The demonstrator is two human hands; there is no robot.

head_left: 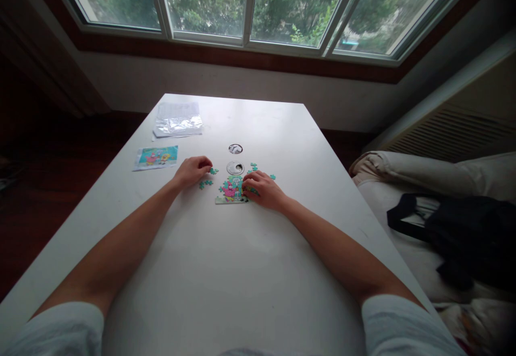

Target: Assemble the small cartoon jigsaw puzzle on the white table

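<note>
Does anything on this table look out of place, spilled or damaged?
Nothing is damaged or spilled. Loose teal pieces lie scattered around the half-built puzzle under the right hand, and a crumpled plastic wrapper lies far left.

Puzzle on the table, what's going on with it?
A person leans over a white table with a small, partly joined cartoon puzzle. Their right hand rests on its right edge. Their left hand touches loose teal pieces just left of it. A printed picture and a clear plastic bag lie farther left.
</note>
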